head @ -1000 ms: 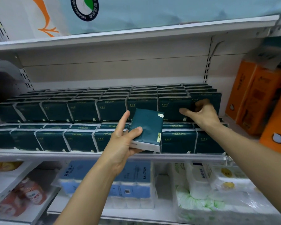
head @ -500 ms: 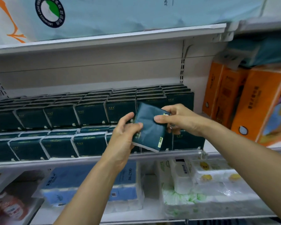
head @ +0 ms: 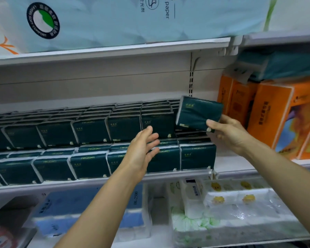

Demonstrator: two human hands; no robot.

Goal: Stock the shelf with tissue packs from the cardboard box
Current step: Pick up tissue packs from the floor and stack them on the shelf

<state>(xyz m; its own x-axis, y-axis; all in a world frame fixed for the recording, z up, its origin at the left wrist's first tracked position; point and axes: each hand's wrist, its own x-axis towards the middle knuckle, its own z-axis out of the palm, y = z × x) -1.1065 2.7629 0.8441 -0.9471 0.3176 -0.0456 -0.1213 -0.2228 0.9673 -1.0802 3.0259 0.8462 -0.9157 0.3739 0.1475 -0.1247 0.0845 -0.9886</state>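
My right hand [head: 229,133] grips a dark green tissue pack [head: 198,113] by its lower right corner. The pack hangs tilted above the right end of the upper row of stocked packs [head: 89,130]. My left hand [head: 141,152] is open with spread fingers and holds nothing; it hovers in front of the lower row of packs [head: 86,166]. Both rows stand upright on the white shelf [head: 179,176]. Below the held pack, at the right end of the upper row, there is a gap. The cardboard box is out of view.
Orange tissue boxes [head: 270,115] stand right of the shelf bay. A large pale blue paper pack [head: 115,20] lies on the shelf above. Below are blue roll packs [head: 89,210] and clear-wrapped white and green packs [head: 222,208].
The pack has passed from my left hand to my right hand and moved up and right toward the row's end. My left hand has let go and opened.
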